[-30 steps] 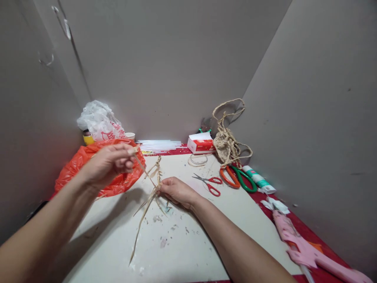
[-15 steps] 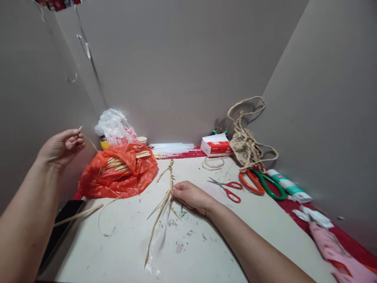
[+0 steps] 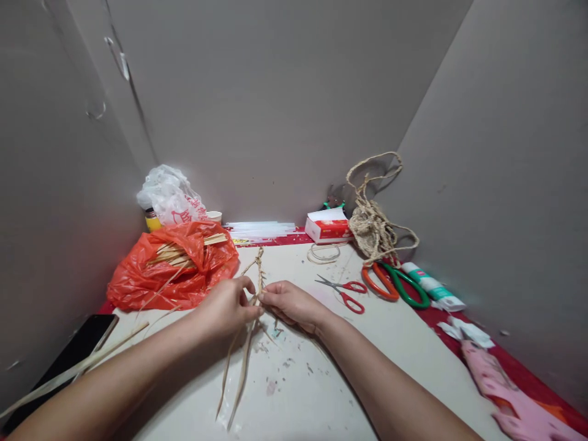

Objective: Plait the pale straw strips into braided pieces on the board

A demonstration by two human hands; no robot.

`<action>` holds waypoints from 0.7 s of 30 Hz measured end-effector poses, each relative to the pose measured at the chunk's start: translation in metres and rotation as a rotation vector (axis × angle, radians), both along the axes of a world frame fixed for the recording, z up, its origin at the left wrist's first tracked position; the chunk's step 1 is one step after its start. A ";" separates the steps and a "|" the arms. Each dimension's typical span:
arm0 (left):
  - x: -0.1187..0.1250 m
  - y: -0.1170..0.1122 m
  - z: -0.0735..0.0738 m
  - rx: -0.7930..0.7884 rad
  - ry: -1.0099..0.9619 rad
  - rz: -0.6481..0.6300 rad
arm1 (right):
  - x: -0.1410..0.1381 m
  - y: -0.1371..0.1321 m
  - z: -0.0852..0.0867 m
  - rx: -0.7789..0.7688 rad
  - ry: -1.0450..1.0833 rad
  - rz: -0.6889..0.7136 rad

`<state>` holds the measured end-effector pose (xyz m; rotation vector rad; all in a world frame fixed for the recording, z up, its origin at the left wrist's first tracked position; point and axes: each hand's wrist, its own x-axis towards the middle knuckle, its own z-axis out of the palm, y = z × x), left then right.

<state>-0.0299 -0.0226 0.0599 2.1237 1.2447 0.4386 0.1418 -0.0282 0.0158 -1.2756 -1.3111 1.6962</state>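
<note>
A braid of dry straw strips (image 3: 258,269) lies on the white board (image 3: 367,343), its loose ends trailing toward me. My left hand (image 3: 227,306) and my right hand (image 3: 287,303) meet at the braid's middle. Both pinch the straw strips with closed fingers, thumbs and forefingers nearly touching each other. Loose strips hang down from under my left hand toward the board's near edge.
An orange plastic bag (image 3: 174,269) of straw strips lies at the left, with a black phone (image 3: 68,358) in front of it. Red scissors (image 3: 344,291), larger orange and green scissors (image 3: 395,285), twine (image 3: 374,229), a small box (image 3: 327,225) and a pink glue gun (image 3: 505,392) sit at the right.
My left hand came down from high at the left and now pinches the braid beside my right hand. The right hand stayed on the braid.
</note>
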 end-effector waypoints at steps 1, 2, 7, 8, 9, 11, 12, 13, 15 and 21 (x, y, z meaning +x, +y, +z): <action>0.005 -0.002 -0.008 -0.027 -0.040 0.000 | 0.000 0.000 -0.001 0.005 0.003 0.002; 0.008 -0.003 -0.015 -0.051 -0.075 0.001 | 0.000 0.000 -0.001 0.004 0.003 0.003; 0.008 0.011 -0.021 -0.082 -0.288 0.102 | 0.002 0.002 -0.002 -0.030 0.033 0.011; 0.007 0.016 -0.021 -0.124 -0.311 0.119 | 0.003 0.003 -0.003 -0.027 0.043 0.016; 0.006 0.019 -0.021 -0.194 -0.324 0.122 | 0.003 0.003 -0.004 -0.020 0.052 0.022; 0.007 0.025 -0.023 -0.379 -0.357 0.108 | 0.005 0.004 -0.006 -0.013 0.062 0.034; 0.007 0.026 -0.025 -0.464 -0.386 0.111 | 0.005 0.004 -0.006 -0.016 0.065 0.041; 0.008 0.027 -0.026 -0.530 -0.419 0.121 | 0.006 0.004 -0.007 -0.025 0.064 0.046; 0.011 0.028 -0.028 -0.629 -0.479 0.154 | 0.006 0.003 -0.006 -0.039 0.055 0.051; 0.010 0.034 -0.024 -0.810 -0.527 0.129 | 0.008 0.002 -0.001 -0.043 0.052 0.115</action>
